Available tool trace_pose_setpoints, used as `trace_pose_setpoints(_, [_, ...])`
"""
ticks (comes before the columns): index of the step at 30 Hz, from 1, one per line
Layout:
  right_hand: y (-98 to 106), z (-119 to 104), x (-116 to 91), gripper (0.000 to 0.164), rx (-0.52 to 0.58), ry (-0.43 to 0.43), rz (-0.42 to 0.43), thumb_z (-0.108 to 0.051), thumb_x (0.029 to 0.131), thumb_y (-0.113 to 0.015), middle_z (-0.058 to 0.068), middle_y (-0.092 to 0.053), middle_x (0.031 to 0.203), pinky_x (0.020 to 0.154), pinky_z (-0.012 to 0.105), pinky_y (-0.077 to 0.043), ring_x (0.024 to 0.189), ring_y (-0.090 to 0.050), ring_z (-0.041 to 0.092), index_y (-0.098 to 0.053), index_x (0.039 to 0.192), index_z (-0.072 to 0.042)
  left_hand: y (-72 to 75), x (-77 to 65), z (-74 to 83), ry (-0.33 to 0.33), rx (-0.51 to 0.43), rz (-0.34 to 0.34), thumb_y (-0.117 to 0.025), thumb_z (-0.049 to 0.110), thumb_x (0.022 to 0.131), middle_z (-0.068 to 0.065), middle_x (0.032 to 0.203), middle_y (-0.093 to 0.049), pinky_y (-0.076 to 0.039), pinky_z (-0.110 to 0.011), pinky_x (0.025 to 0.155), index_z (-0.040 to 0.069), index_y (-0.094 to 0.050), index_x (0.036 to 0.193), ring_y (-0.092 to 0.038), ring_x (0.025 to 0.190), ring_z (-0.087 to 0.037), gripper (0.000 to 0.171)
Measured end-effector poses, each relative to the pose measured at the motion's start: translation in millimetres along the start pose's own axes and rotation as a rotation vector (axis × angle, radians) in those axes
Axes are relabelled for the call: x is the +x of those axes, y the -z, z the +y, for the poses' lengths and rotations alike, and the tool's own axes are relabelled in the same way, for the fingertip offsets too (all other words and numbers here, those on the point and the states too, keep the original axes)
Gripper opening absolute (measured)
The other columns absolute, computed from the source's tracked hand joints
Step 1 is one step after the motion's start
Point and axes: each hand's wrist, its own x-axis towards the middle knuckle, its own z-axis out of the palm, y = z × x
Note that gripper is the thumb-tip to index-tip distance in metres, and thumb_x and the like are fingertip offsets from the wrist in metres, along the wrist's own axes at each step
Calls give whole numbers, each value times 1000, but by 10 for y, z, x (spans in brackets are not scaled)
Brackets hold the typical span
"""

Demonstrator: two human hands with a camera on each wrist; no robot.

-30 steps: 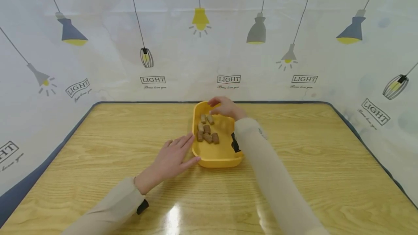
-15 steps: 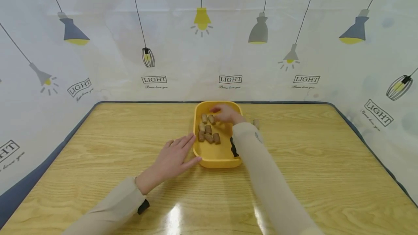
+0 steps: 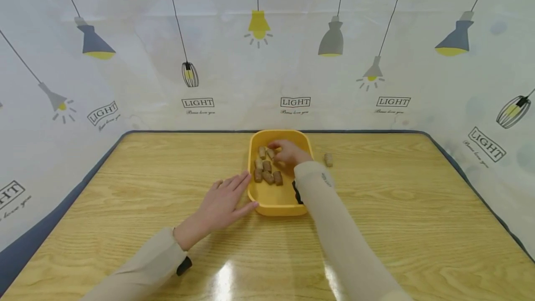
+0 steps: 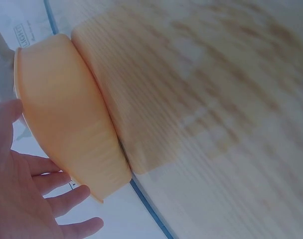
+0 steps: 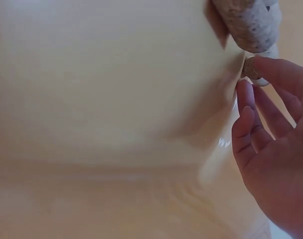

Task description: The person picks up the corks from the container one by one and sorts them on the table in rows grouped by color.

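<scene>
A yellow tray [image 3: 277,210] stands on the wooden table, and several brown corks [image 3: 267,177] lie along its left side. My left hand [image 3: 219,202] rests on the tray's near left rim with its fingers stretched out. The left wrist view shows that hand [image 4: 29,199] beside the tray's outer wall [image 4: 72,104]. Inside the tray, my right hand [image 3: 292,153] pinches a cork [image 3: 270,154] in the far part. In the right wrist view, thumb and finger meet at the end of this cork [image 5: 250,69], just below another cork [image 5: 251,27].
One loose cork [image 3: 329,160] lies on the table [image 3: 397,189] to the right of the tray. Behind the table's dark far edge hangs a white backdrop [image 3: 234,68] printed with lamps. My right sleeve [image 3: 338,217] crosses over the tray's right rim.
My right hand has come down into the tray onto a cork. As the right forearm shifted left, the loose cork on the table came into view. The left hand has stayed on the rim.
</scene>
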Motion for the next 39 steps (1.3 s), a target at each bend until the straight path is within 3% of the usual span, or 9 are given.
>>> trace_pose_setpoints(7, [-14,48,18,41,-71,-4,35,-1,76,-62,13,-50,113,91,33,-33,103,-45,23,-52,116,-4,-15,4,16,0,10,4,-36,55,88,-9,139,-31,-30,-51,91,6,-31,137,-36,120,-29,70])
trace_pose_setpoints(17, [70,-4,-31,38,-65,-27,30,-2,77,-64,13,-51,109,81,33,-40,96,-47,24,-51,113,-3,-24,4,18,-7,4,9,-37,54,88,-10,138,-32,-30,-51,91,5,-32,137,-36,119,-29,70])
trace_pose_setpoints(21, [162,-63,-18,37,-107,-15,17,-6,77,-62,13,-50,111,79,33,-42,96,-48,24,-51,112,-5,-27,5,8,-4,10,10,-36,55,88,-10,139,-31,-29,-51,91,5,-32,137,-36,119,-29,70])
trace_pose_setpoints(28, [411,-186,-55,39,-177,65,50,-11,77,-67,16,-54,110,87,34,-38,103,-48,26,-52,112,-3,-5,3,14,4,13,-15,-34,56,88,-10,139,-30,-28,-51,92,5,-31,137,-35,120,-29,71])
trace_pose_setpoints(39, [753,-192,-250,40,-201,38,69,-16,79,-66,14,-52,113,89,38,-36,103,-45,26,-51,115,-5,11,8,19,2,12,-19,-35,56,88,-11,139,-30,-28,-52,92,5,-30,138,-34,121,-29,71])
